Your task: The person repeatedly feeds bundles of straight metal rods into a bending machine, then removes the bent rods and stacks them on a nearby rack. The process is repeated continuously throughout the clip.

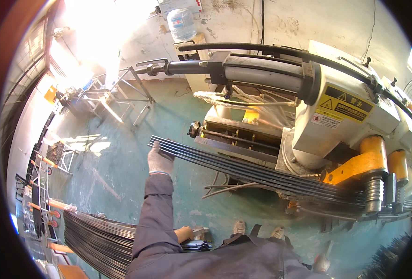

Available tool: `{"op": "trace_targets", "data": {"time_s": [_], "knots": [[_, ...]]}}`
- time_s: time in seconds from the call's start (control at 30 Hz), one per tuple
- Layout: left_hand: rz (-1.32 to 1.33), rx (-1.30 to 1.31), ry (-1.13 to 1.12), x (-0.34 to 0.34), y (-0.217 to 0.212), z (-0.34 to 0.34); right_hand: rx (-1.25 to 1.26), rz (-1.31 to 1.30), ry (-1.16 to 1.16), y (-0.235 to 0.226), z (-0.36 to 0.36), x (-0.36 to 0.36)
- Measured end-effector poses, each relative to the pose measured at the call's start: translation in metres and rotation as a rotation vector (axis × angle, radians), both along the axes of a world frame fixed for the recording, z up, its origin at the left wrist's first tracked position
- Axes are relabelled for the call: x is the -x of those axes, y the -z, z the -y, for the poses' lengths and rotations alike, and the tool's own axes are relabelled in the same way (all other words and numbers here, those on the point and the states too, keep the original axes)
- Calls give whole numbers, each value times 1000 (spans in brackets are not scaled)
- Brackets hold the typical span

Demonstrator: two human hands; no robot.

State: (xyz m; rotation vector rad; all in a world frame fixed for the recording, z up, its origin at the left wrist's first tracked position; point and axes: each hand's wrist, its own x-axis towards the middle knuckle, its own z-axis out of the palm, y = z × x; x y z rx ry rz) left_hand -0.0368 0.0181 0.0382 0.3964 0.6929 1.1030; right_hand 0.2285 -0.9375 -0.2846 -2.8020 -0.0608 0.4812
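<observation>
Sleeve (154, 223): grey, nearest camera.
Left hand (160, 159): gloved, grasping rods (261, 173) at their free end (steadying them into machine (336, 116)).
Right hand: unseen, cannot tell.

the left arm, in a grey-blue work sleeve, reaches straight up and away from the body, nearly fully extended. the left hand (160, 159), in a pale grey fabric glove, is raised with its back toward the camera, fingers curled forward in a closed grasp. the right hand is out of sight; only the dark jacket front shows at the lower edge.
</observation>
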Motion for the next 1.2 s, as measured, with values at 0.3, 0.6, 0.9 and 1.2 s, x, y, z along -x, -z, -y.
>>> {"op": "trace_targets", "data": {"time_s": [0.3,0.6,0.9,1.2], "knots": [[-344,-246,219,46,10,-53,384,10,-166,-45,13,71],[-498,-236,163,43,8,-53,-563,-179,727,-136,-102,7],[-322,28,-76,-31,72,107,-535,-432,568,-37,-48,-97],[-517,337,539,-150,183,359,-481,-377,242,19,20,-182]]}}
